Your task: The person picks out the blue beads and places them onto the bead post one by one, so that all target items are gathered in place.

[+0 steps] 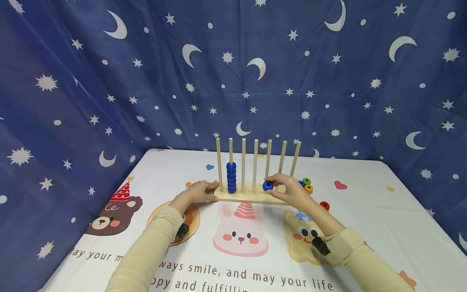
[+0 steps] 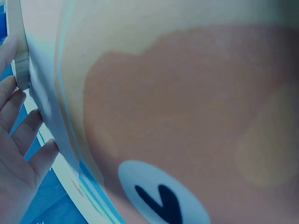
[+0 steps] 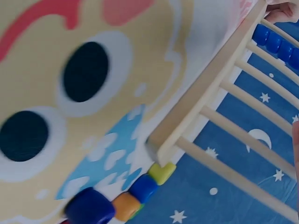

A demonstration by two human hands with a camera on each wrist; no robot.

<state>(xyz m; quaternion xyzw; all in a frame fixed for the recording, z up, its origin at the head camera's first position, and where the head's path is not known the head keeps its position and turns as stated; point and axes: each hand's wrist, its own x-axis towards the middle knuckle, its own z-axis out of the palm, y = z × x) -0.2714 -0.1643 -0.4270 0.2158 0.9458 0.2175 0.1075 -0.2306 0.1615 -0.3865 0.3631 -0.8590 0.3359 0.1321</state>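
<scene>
A wooden peg rack (image 1: 233,196) with a row of upright pegs stands on the table. On its second peg from the left is a stack of several blue beads (image 1: 231,178). My left hand (image 1: 198,192) holds the left end of the rack's base between thumb and fingers; in the left wrist view its other fingers (image 2: 32,123) spread past that end. My right hand (image 1: 292,190) pinches a single blue bead (image 1: 268,185) between thumb and fingertips, in front of the pegs right of the middle. In the right wrist view, only a sliver of that hand shows at the right edge.
Just beyond the rack's right end lie loose beads: a green one (image 1: 306,181), an orange one (image 1: 308,189) and blue ones, with a red bead (image 1: 324,206) nearer. A white printed cloth (image 1: 365,227) covers the table. Behind hangs a blue star-and-moon curtain (image 1: 277,105).
</scene>
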